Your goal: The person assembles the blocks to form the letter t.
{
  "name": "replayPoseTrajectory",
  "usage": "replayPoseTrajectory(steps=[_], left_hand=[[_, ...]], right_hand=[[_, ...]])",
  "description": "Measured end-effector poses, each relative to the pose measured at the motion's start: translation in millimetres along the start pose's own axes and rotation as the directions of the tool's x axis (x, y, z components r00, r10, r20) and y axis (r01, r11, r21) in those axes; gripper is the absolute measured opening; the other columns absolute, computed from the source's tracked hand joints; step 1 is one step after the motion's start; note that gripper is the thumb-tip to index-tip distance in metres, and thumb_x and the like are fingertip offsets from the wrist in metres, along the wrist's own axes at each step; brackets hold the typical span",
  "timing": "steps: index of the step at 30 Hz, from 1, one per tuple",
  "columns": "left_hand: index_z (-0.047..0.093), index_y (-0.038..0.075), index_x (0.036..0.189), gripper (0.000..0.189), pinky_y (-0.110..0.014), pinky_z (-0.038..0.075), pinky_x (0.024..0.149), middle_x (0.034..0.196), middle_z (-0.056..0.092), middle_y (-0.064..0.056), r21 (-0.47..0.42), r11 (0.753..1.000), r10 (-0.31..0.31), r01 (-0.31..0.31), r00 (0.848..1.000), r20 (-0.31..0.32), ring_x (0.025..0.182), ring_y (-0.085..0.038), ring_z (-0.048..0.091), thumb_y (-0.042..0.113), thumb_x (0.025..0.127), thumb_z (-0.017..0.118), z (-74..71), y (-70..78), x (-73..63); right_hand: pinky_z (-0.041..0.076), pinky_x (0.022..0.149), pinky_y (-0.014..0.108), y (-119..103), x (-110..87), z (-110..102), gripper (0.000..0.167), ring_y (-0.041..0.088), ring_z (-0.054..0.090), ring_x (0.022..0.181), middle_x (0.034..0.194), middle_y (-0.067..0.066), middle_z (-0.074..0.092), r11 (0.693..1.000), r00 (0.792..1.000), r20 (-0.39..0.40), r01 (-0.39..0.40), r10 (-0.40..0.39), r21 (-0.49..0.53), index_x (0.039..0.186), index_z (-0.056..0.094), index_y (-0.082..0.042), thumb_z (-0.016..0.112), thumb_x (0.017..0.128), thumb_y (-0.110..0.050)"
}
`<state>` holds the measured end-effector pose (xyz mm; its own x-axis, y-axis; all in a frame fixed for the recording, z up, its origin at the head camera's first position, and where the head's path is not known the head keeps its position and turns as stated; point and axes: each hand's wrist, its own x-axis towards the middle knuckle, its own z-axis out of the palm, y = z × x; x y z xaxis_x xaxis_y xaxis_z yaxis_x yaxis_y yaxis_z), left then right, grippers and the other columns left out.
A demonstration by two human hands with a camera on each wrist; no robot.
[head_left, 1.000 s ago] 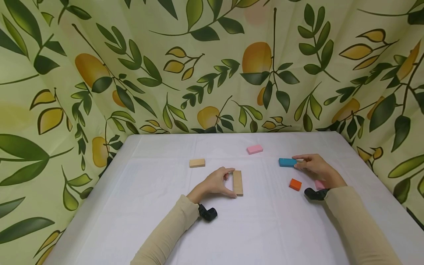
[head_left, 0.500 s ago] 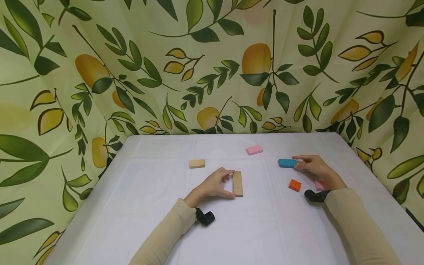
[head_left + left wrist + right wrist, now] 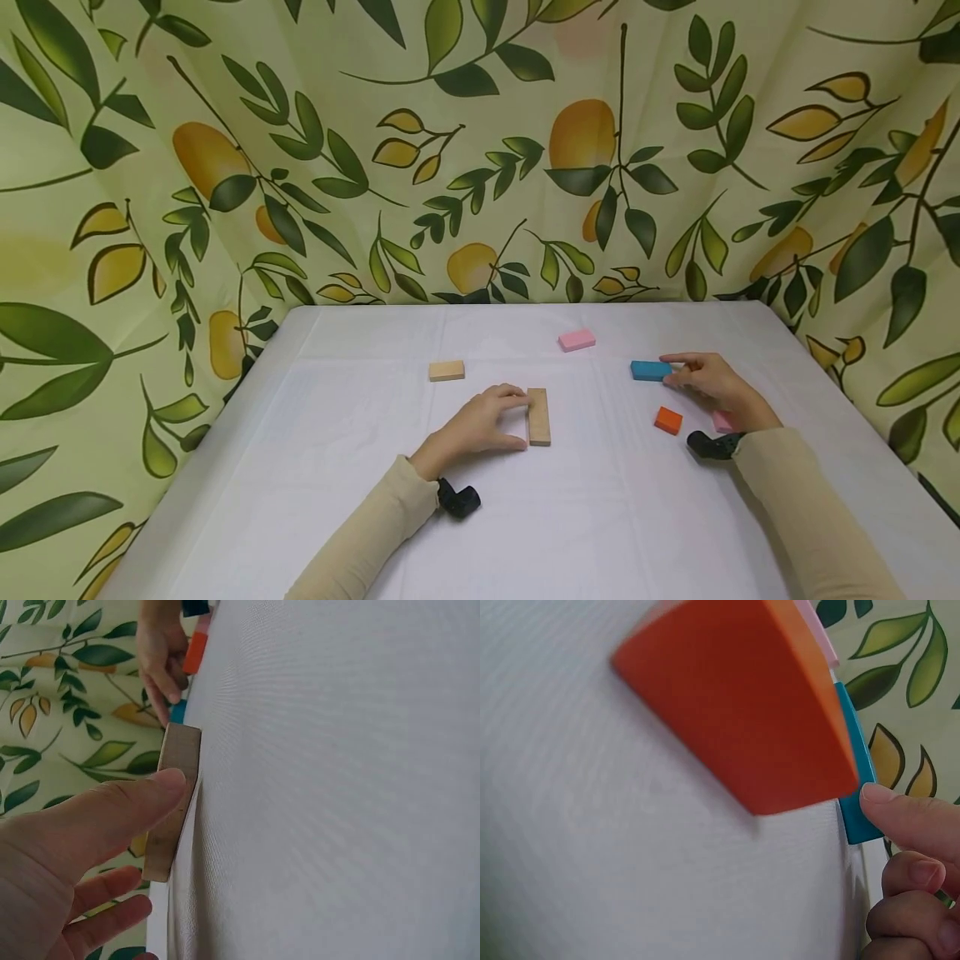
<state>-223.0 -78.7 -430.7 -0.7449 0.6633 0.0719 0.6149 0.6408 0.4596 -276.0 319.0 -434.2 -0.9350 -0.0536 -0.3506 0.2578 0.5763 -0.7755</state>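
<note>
In the head view my left hand (image 3: 483,421) is beside the left long edge of a plain wooden block (image 3: 538,417), thumb and fingers spread apart. In the left wrist view the thumb overlaps this block (image 3: 176,810). My right hand (image 3: 712,385) pinches the right end of a blue block (image 3: 650,371), thumb at the near side and index finger at the far side. The right wrist view shows the thumb (image 3: 900,814) against the blue block, with the other visible fingers curled below. Both blocks lie on the white cloth.
An orange block (image 3: 668,420) lies in front of the right hand, with a pink block (image 3: 724,421) partly hidden under that wrist. Another pink block (image 3: 577,340) is near the back edge, and a small wooden block (image 3: 447,370) lies left. A leaf-patterned curtain (image 3: 480,150) surrounds the table.
My left hand has drawn slightly left from the wooden block, its fingertips coming off the block's ends. The right hand and the blue block stay nearly still.
</note>
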Motion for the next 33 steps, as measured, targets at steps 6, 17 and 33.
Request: replayPoseTrajectory(steps=[6, 17, 33], left_hand=[[0.055, 0.013, 0.137, 0.053, -0.043, 0.044, 0.110, 0.148, 0.049, -0.007, 0.140, 0.987, 0.076, -0.080, 0.997, 0.030, 0.137, -0.023, 0.048, 0.030, 0.089, 0.069, -0.5, 7.1, -1.2], [0.055, 0.009, 0.137, 0.046, -0.033, 0.043, 0.112, 0.151, 0.046, -0.008, 0.179, 0.966, 0.181, -0.186, 0.983, 0.044, 0.137, -0.022, 0.050, 0.022, 0.093, 0.064, 3.2, 11.2, -2.2], [0.055, 0.013, 0.137, 0.045, -0.034, 0.043, 0.113, 0.151, 0.046, -0.005, 0.204, 0.969, 0.128, -0.142, 0.989, 0.080, 0.138, -0.020, 0.047, 0.026, 0.095, 0.061, 4.6, 15.9, -1.7]], right_hand=[[0.032, 0.062, 0.026, 1, 1.1, 2, 0.064, 0.018, 0.037, 0.083, 0.084, 0.005, 0.037, 1.000, 1.000, -0.020, -0.020, 0.020, -0.018, 0.146, 0.039, -0.004, 0.065, 0.091, -0.024], [0.031, 0.064, 0.028, -1, -0.3, 5, 0.062, 0.019, 0.036, 0.084, 0.085, 0.005, 0.037, 0.999, 0.999, -0.032, -0.031, 0.030, -0.020, 0.145, 0.040, -0.004, 0.066, 0.091, -0.022], [0.032, 0.064, 0.028, 3, 0.7, 6, 0.062, 0.018, 0.038, 0.083, 0.078, 0.002, 0.038, 1.000, 0.999, -0.040, -0.001, 0.000, -0.025, 0.145, 0.040, -0.003, 0.066, 0.092, -0.022]])
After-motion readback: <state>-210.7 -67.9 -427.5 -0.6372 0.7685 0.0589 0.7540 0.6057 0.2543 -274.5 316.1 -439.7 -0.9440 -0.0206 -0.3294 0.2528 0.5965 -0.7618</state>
